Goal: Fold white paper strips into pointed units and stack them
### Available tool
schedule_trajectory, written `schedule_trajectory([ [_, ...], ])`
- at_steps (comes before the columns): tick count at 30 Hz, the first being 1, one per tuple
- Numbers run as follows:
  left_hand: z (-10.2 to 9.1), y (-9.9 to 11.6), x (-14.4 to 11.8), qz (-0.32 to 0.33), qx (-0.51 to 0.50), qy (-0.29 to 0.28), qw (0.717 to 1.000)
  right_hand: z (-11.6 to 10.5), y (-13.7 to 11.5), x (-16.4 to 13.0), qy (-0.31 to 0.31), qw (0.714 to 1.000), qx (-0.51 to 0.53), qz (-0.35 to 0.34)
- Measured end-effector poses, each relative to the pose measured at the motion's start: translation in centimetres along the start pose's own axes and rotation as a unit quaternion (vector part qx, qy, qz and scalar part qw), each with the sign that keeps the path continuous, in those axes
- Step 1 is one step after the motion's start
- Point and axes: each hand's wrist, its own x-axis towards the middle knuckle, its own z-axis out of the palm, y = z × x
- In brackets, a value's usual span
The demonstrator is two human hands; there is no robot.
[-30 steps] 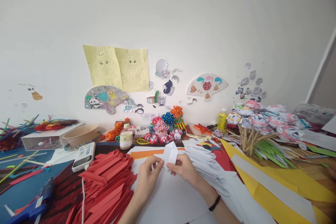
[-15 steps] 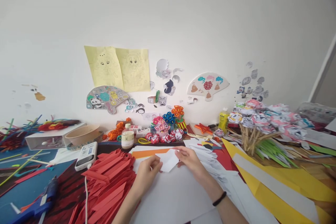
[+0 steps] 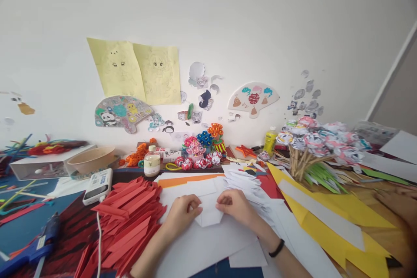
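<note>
— Paper first: where is the piece being worked on?

— White folded paper (image 3: pixel 208 213) lies flat on the big white sheets (image 3: pixel 208 247) at the near middle of the table (image 3: pixel 374 195). Both hands press on it. The left hand (image 3: pixel 182 210) has its fingers curled down and closed on the paper's left edge; the right hand (image 3: pixel 236 206) pinches the right edge, fingers together on the paper. A black band (image 3: pixel 276 248) sits on the right wrist.

— What lies just beside it?

— To the left, touching the white sheets, a heap of red paper strips (image 3: pixel 130 221). To the right, a fanned stack of white folded pieces (image 3: pixel 244 182), and past that long yellow paper (image 3: pixel 342 213) with a white strip (image 3: pixel 322 215) across it. An orange sheet (image 3: pixel 192 179) shows just beyond the hands.

— And farther out?

— Far left, a white remote-like device (image 3: pixel 97 185) with a cord, a tan bowl (image 3: pixel 91 160) and a white box (image 3: pixel 42 168). A blue glue gun (image 3: pixel 32 249) lies at the near left. Against the wall stand a small bottle (image 3: pixel 152 161), a cluster of paper flowers (image 3: pixel 202 152) and a yellow glue bottle (image 3: pixel 270 141). On the right, a bunch of paper flowers on wooden sticks (image 3: pixel 319 147) rests on its side. Yellow drawings (image 3: pixel 137 74) and two paper fans (image 3: pixel 124 113) hang on the wall.
</note>
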Motion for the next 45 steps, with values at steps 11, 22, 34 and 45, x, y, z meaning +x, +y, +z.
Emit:
schedule_trajectory([
  [11,0.8,0.1,-0.7,0.025,0.097,-0.016,0.995,0.2,0.4,-1.8,0.017,0.980,-0.192,-0.041],
  [22,1.0,0.3,-0.8,-0.004,0.036,-0.003,0.999,-0.1,0.3,-1.6,0.017,0.976,-0.208,-0.060],
  [34,1.2,0.4,-1.0,0.052,0.089,0.020,0.995,0.0,0.4,-1.5,0.026,0.982,-0.181,-0.037],
  [45,1.2,0.1,-1.1,0.111,0.115,0.031,0.987,-0.1,0.0,-1.8,-0.004,0.982,-0.175,-0.073],
])
